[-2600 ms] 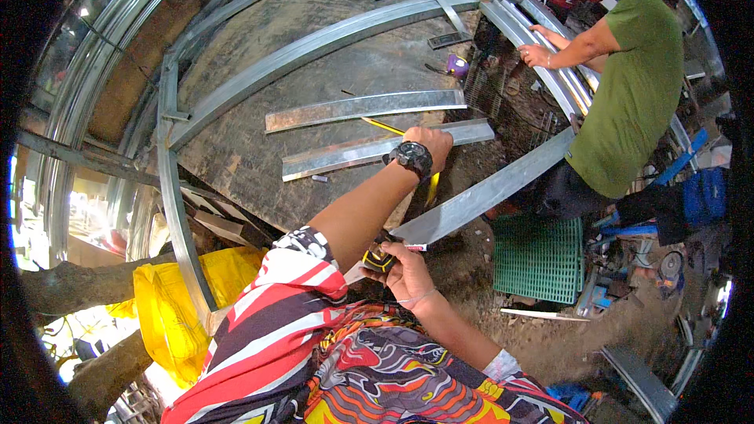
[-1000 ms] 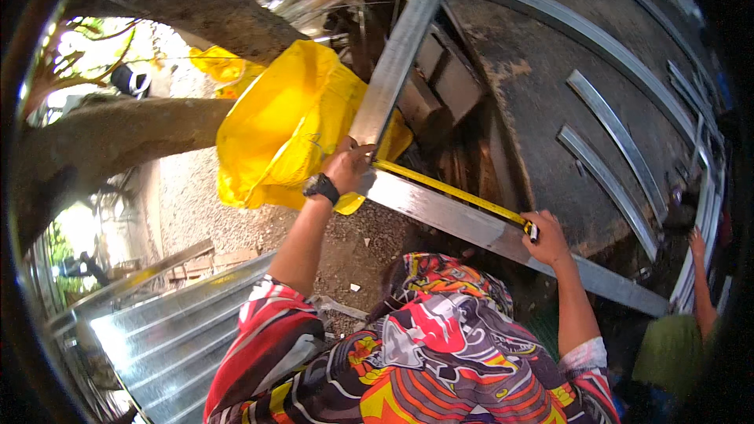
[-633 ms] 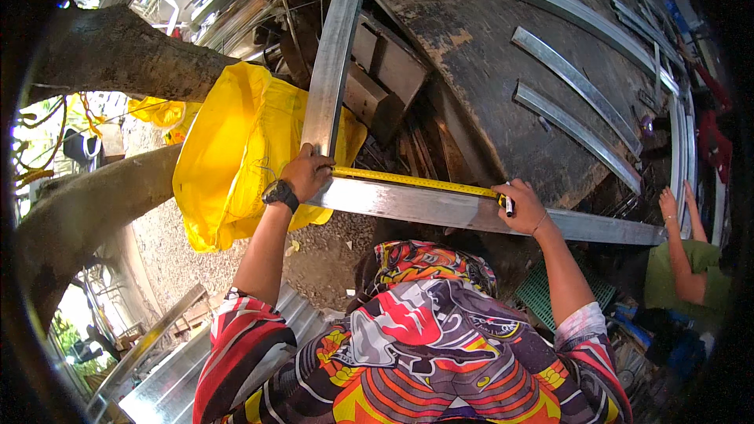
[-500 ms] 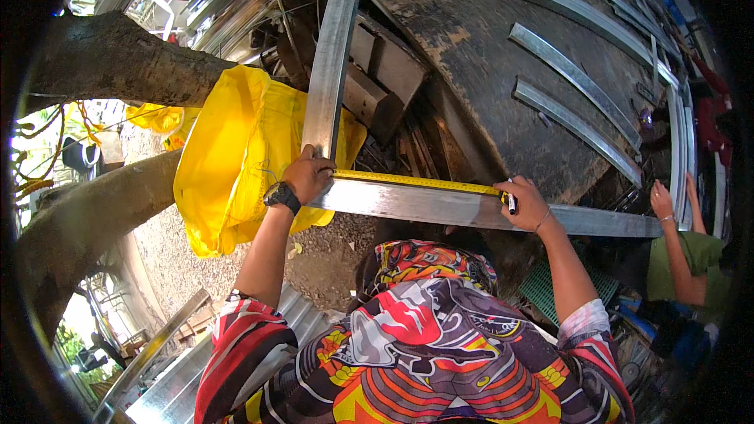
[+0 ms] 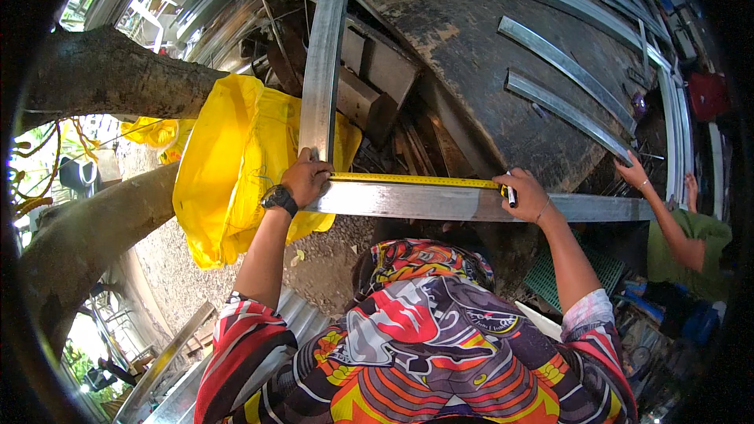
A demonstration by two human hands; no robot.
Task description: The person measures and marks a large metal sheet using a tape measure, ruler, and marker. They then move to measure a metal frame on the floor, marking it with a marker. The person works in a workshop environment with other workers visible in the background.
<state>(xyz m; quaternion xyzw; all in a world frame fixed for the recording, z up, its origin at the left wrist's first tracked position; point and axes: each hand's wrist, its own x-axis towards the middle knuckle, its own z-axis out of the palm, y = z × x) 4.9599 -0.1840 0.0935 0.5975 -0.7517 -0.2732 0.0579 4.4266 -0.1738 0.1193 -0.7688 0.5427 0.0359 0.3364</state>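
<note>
A rectangular frame of grey metal channel lies in front of me, its near bar [image 5: 408,200] meeting the left bar [image 5: 321,71] at a corner. My left hand [image 5: 305,180] is closed at that corner, pinching the end of a yellow tape blade [image 5: 408,179]. Along the near bar's far edge the blade runs straight to my right hand [image 5: 525,196]. That hand is closed round the tape measure's case, mostly hidden by the fingers, and also holds a black-and-white marker [image 5: 512,196].
Two loose metal channels [image 5: 569,114] lie on a dark board [image 5: 471,55] inside the frame. A yellow plastic sack [image 5: 224,173] hangs by a tree branch [image 5: 118,74] at left. At right, a co-worker in a green shirt [image 5: 691,243] reaches a hand [image 5: 631,171] to one channel.
The co-worker's hand has moved left and away from me, to the end of a loose channel. My hands keep their places on the tape; the view has shifted slightly.
</note>
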